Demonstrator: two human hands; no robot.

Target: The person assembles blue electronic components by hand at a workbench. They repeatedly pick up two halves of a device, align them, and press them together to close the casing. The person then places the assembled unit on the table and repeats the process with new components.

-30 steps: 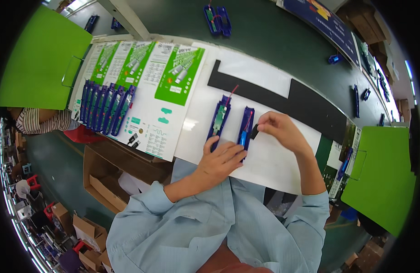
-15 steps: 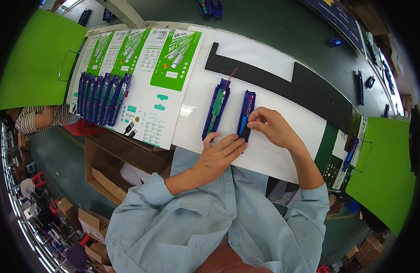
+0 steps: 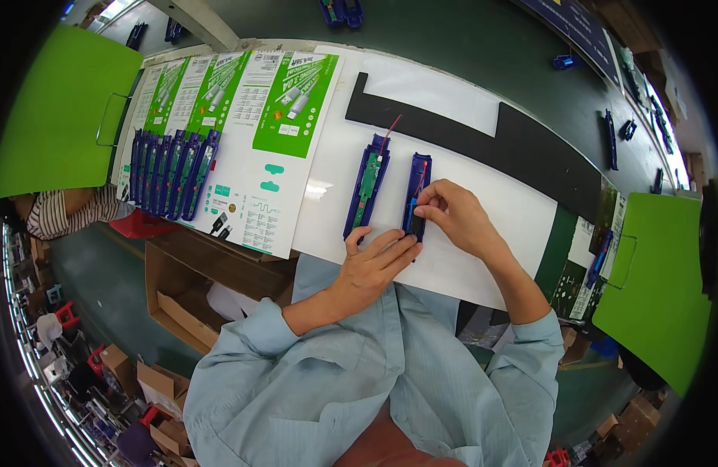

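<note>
Two long dark-blue plastic casing halves lie side by side on a white board. The left casing holds a green circuit board, and a red wire sticks out past its far end. In the right casing sit a thin red wire, a narrow blue part and a black piece. My left hand lies with fingers stretched, its thumb by the left casing's near end and its fingertips on the right casing's near end. My right hand pinches at the blue part; its fingertips partly hide it.
At the left, several filled blue casings stand in a row on printed green-and-white card sheets. A black strip borders the white board. Green panels flank the bench; an open cardboard box is below left.
My right hand has shifted slightly left and nearer to me, its fingertips lower over the right casing. The left hand stays at the casings' near ends. The whole view has shifted slightly.
</note>
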